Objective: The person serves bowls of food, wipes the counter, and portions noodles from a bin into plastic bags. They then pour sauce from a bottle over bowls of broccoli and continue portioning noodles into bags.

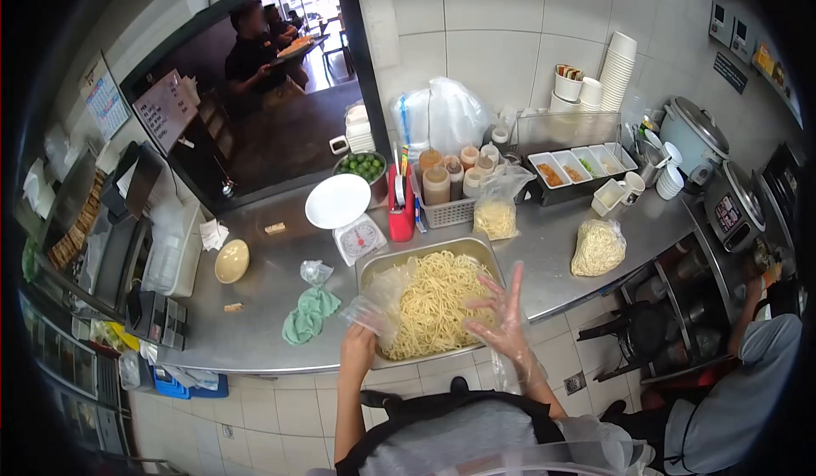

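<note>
Nearest the camera, both hands worked over the steel tray (pixel 425 249) at the tabletop's (pixel 255 323) near edge. The left hand (pixel 357 342) was closed on the mouth of a clear plastic bag (pixel 378 293) at the tray's nine o'clock rim; the bag looked empty or nearly so. The right hand (pixel 503 316), in a thin clear glove, lay with fingers spread wide on the noodles (pixel 429 302), gripping nothing I could see.

Judging by the pile, bagging was far from finished: noodles still heaped most of the tray. One filled bag (pixel 495 217) stood at one o'clock and a second filled bag (pixel 597 248) lay toward three o'clock.

At eleven o'clock a dial scale (pixel 360 240) carried a bare white plate (pixel 338 201). Behind it sat a bowl of limes (pixel 361 167). At twelve o'clock a wire basket (pixel 449 214) held sauce bottles. Farther round, at two o'clock, a black condiment tray (pixel 544 194) had compartments of chopped garnishes too small to name. A green cloth (pixel 310 314) lay at nine o'clock, and beyond it a small tan bowl (pixel 231 261), seemingly empty.
</note>
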A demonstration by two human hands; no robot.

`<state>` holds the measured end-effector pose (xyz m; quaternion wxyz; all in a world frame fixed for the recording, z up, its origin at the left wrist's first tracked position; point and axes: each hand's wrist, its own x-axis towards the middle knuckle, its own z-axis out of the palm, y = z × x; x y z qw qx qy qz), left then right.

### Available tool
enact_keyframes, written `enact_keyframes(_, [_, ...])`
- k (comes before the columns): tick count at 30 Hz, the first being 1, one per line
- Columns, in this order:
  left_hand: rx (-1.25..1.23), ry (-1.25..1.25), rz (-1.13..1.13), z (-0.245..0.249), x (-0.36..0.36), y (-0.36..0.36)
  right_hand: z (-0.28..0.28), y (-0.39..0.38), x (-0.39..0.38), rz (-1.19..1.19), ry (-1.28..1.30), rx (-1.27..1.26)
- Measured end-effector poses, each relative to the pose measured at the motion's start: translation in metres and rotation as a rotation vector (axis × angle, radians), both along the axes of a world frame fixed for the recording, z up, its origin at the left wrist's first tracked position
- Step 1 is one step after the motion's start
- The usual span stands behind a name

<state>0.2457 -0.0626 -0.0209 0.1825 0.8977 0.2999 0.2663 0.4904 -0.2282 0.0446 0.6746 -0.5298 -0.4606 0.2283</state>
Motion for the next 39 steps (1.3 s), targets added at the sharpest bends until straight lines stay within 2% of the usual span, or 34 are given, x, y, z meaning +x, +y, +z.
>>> enact_keyframes(2, [0.058,0.102,0.011,-0.02,0.012,0.008,-0.001,0.014,0.0,0.04,-0.187,0.019])
enact_keyframes(5, [-0.154,0.309,0.131,0.035,0.026,-0.004,0.014,0.03,-0.001,0.059,-0.371,0.012])
enact_keyframes(8, [0.003,-0.133,0.053,0.044,0.017,0.001,0.02,0.04,-0.001,0.039,-0.457,0.008])
enact_keyframes(11, [-0.526,-0.69,-0.004,0.063,0.012,0.001,0.019,0.047,0.003,0.026,-0.361,-0.067])
enact_keyframes(13, [-0.73,-0.867,-0.013,0.101,0.014,-0.006,0.031,0.052,0.005,0.123,-0.134,-0.033])
enact_keyframes(15, [-0.851,-0.974,-0.069,0.101,0.013,0.0,0.036,0.061,0.007,0.204,0.069,0.011])
enact_keyframes(17, [-0.941,-1.018,-0.125,0.107,0.018,-0.008,0.036,0.076,0.008,0.262,0.233,0.088])
enact_keyframes(20, [-0.997,-1.059,-0.163,0.105,0.025,-0.022,0.052,0.077,-0.004,0.406,0.133,-0.242])
enact_keyframes(23, [-1.013,-1.068,-0.157,0.099,0.022,-0.032,0.021,0.082,-0.01,0.349,0.148,-0.26])
enact_keyframes(25, [-0.964,-1.032,-0.133,0.092,0.019,-0.033,0.011,0.071,-0.007,0.535,0.448,-0.25])
enact_keyframes(27, [-0.881,-0.987,-0.079,0.084,0.012,-0.035,0.011,0.061,-0.003,0.546,0.526,-0.226])
enact_keyframes(29, [-0.837,-1.019,-0.003,0.08,0.001,-0.038,0.022,0.051,-0.002,0.381,0.385,-0.189])
enact_keyframes(32, [-0.765,-1.026,0.159,0.078,-0.021,-0.039,0.018,0.041,0.033,0.202,-0.282,-0.493])
enact_keyframes(34, [-0.729,-0.974,0.209,0.076,-0.031,-0.039,-0.016,0.035,0.031,0.212,-0.808,-0.556])
enact_keyframes(35, [-0.791,-0.982,0.192,0.07,-0.035,-0.036,-0.032,0.031,0.028,0.214,-1.073,-0.577])
enact_keyframes(36, [-0.85,-0.99,0.173,0.061,-0.037,-0.031,-0.027,0.032,0.007,0.15,-1.086,-0.748])
enact_keyframes(39, [-0.934,-0.996,0.154,0.036,-0.034,-0.018,-0.044,0.055,0.0,0.001,-1.067,-0.766])
